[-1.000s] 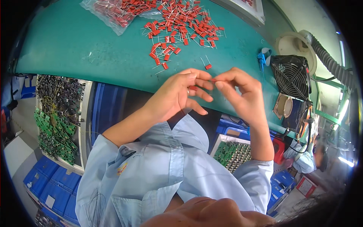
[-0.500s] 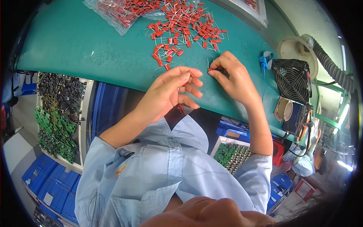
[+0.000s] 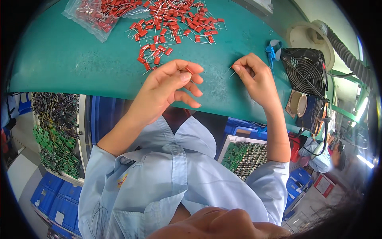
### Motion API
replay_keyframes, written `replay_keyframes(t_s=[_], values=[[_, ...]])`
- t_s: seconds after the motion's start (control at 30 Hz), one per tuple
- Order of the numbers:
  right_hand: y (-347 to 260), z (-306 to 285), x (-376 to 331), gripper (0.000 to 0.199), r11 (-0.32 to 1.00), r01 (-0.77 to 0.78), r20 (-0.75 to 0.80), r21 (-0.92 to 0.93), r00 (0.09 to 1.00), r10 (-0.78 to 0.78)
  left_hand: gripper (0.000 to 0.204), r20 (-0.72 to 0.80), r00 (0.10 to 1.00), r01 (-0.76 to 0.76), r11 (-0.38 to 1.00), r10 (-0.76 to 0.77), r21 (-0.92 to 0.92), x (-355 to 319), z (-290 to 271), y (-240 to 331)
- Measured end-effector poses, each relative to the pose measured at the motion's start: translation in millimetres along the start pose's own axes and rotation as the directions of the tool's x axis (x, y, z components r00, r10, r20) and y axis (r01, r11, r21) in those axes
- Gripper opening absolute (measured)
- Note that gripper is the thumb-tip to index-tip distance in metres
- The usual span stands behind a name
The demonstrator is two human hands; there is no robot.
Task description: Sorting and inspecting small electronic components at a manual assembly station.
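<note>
Left hand (image 3: pixel 167 85) is held over the teal-green bench (image 3: pixel 59 59) at centre frame; a small red rectangular capacitor with thin wire leads (image 3: pixel 188 70) is pinched between thumb and forefinger, the other fingers loosely curled. Right hand (image 3: pixel 254 75) is seen right of centre, its fingers (image 3: pixel 238 67) pressed together on thin wire leads; the part itself cannot be made out. A loose pile of red capacitors (image 3: pixel 175 24) is spread across the upper centre, just beyond the left hand. A clear plastic bag of red capacitors (image 3: pixel 99 14) lies upper left. A black square cooling fan (image 3: pixel 304 71) is noted at right.
</note>
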State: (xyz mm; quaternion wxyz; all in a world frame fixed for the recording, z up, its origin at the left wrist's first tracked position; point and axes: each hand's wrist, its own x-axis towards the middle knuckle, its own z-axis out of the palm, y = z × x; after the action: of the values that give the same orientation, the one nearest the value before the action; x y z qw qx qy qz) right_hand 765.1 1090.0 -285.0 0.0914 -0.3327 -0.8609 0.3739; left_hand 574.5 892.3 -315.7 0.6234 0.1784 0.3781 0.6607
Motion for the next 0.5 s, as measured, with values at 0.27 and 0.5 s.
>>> replay_keyframes(t_s=[0.27,0.5], values=[[15.7,14.9,2.5,0.006,0.955,0.244,-0.102,-0.166,0.959,-0.263,0.033,-0.029,0.997,0.068,0.998,-0.069,-0.017,-0.3,-0.2,6.1],[12.8,22.1,-2.8,0.01,0.92,0.275,-0.112,-0.278,0.942,-0.315,0.031,0.04,0.998,0.04,0.999,-0.038,-0.033,1.7,-8.0,3.6]])
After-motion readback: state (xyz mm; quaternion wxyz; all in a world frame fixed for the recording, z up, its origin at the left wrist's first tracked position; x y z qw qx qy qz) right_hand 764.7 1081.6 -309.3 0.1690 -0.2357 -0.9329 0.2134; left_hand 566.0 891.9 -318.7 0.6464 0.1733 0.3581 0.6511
